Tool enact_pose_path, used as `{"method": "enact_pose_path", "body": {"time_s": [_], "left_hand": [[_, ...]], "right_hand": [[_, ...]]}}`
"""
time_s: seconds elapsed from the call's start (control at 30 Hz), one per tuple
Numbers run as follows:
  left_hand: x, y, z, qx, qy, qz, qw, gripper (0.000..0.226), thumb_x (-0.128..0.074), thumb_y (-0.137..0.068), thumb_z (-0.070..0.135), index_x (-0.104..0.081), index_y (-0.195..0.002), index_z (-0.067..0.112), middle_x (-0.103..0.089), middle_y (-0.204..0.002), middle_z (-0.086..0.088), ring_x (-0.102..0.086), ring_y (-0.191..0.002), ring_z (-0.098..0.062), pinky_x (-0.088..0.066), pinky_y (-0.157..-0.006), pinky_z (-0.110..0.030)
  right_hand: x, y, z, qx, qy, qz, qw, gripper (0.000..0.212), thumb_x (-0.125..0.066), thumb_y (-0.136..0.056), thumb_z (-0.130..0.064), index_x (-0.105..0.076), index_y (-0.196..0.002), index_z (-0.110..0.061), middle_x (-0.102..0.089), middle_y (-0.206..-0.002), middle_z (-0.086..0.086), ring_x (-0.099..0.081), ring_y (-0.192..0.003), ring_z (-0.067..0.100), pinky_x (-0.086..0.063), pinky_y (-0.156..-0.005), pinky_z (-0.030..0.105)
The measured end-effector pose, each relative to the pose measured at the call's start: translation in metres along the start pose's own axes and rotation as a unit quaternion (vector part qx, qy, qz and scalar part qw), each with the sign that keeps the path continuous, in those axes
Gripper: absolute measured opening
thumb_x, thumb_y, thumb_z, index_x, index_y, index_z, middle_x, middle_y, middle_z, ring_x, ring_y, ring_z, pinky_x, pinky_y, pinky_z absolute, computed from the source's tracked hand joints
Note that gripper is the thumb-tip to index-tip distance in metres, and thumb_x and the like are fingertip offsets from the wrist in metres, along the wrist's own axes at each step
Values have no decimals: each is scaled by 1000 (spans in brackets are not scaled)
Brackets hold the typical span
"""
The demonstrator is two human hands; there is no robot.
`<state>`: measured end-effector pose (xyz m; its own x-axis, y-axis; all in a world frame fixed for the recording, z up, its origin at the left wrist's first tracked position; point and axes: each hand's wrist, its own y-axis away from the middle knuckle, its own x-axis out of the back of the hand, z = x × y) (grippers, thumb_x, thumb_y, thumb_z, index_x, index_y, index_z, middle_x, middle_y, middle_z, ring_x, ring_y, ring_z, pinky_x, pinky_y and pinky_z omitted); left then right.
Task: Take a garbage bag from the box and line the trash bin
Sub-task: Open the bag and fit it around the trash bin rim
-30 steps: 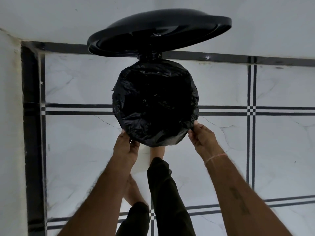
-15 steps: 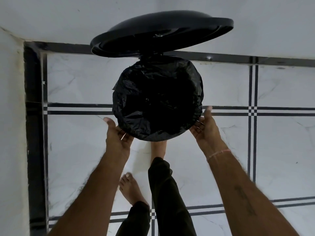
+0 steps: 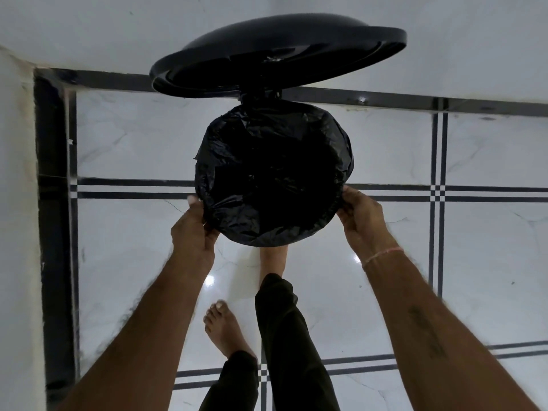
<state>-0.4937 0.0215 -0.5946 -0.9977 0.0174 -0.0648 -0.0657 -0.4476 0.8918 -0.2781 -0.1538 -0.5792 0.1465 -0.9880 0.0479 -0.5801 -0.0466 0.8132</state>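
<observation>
A black garbage bag (image 3: 274,176) is stretched over the round mouth of the trash bin, and the bag covers the rim all round. The bin's black lid (image 3: 278,51) stands raised behind it on its hinge. My left hand (image 3: 194,229) pinches the bag's edge at the lower left of the rim. My right hand (image 3: 360,218) grips the bag's edge at the lower right. One bare foot (image 3: 271,259) rests at the bin's base, partly hidden under it. The garbage bag box is out of view.
The floor is white marble tile (image 3: 489,262) with black stripe lines. A white wall (image 3: 89,31) runs behind the bin, and a second wall (image 3: 17,203) with a black skirting stands close on the left. My other foot (image 3: 222,330) stands nearer on the tile.
Both hands slid up the sides of the rim from the front edge, opened briefly half a second ago, and now grip the bag's edge again. The rear foot stepped into view.
</observation>
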Motion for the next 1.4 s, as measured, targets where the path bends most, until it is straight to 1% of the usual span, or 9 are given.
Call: {"method": "enact_pose_path", "body": {"time_s": [0.13,0.47,0.6,0.73,0.83,1.03,1.1,1.3,1.4], "left_hand": [[-5,-1,8,-8,-33,-24,999,34,-72,-93,42,-73,-110,13,-79,-105,-3,-77,-97,-15,-63,-83,-33],[2,-11,14,37,-7,-16,999,34,-67,-100,26,-67,-128,7,-75,-119,-8,-72,-110,-22,-62,-87,-36],[5,-14,14,48,-17,-2,999,33,-70,-98,16,-68,-129,3,-74,-122,-12,-74,-101,-21,-63,-88,-35],[1,-9,16,33,-51,8,998,8,-66,-101,17,-72,-101,11,-76,-101,-6,-73,-88,-16,-63,-79,-32],[-11,-4,20,46,-67,21,996,20,-57,-106,28,-66,-98,13,-73,-102,-7,-70,-90,-18,-58,-85,-37],[-12,-4,21,136,-3,-26,990,35,-55,-102,45,-68,-107,13,-74,-114,-10,-70,-100,-26,-57,-85,-46],[-11,-5,21,124,-36,-11,992,37,-58,-100,50,-67,-108,16,-73,-115,-8,-68,-103,-23,-54,-93,-49],[-11,-8,18,112,-52,-1,992,47,-52,-100,57,-68,-117,17,-74,-118,-7,-69,-110,-27,-60,-81,-48],[-10,-10,13,84,-80,16,993,55,-42,-102,62,-65,-117,14,-72,-122,-5,-68,-113,-23,-56,-99,-47]], "right_hand": [[-3,-4,-7,-6,11,-32,999,26,-71,-98,-32,-73,-100,-6,-78,-94,3,-76,-88,16,-62,-81,26],[-14,-24,-11,-60,-45,37,997,14,-65,-97,2,-69,-85,-4,-72,-73,4,-70,-50,6,-57,-55,16],[-12,-16,-11,-33,-41,36,998,19,-59,-97,7,-70,-85,-3,-76,-67,1,-74,-61,11,-59,-63,18],[-11,-13,-12,-24,-20,0,999,5,-67,-98,-4,-71,-98,0,-77,-84,5,-76,-71,12,-61,-70,22],[-15,-14,-21,-84,-9,-16,996,21,-69,-100,-15,-70,-113,1,-77,-98,8,-76,-85,18,-61,-76,31],[-23,-15,-30,-177,-7,0,984,19,-67,-102,-26,-68,-102,-7,-77,-95,7,-71,-88,21,-62,-65,40],[-24,-17,-29,-180,-17,2,984,22,-65,-103,-27,-70,-105,-6,-80,-86,7,-74,-86,21,-63,-62,38],[-26,-26,-24,-175,30,3,984,33,-55,-106,-35,-70,-126,-13,-74,-125,5,-71,-110,25,-59,-72,41],[-19,-26,-20,-128,45,-5,991,34,-61,-104,-38,-70,-120,-9,-75,-118,4,-71,-106,22,-60,-76,39]]}}
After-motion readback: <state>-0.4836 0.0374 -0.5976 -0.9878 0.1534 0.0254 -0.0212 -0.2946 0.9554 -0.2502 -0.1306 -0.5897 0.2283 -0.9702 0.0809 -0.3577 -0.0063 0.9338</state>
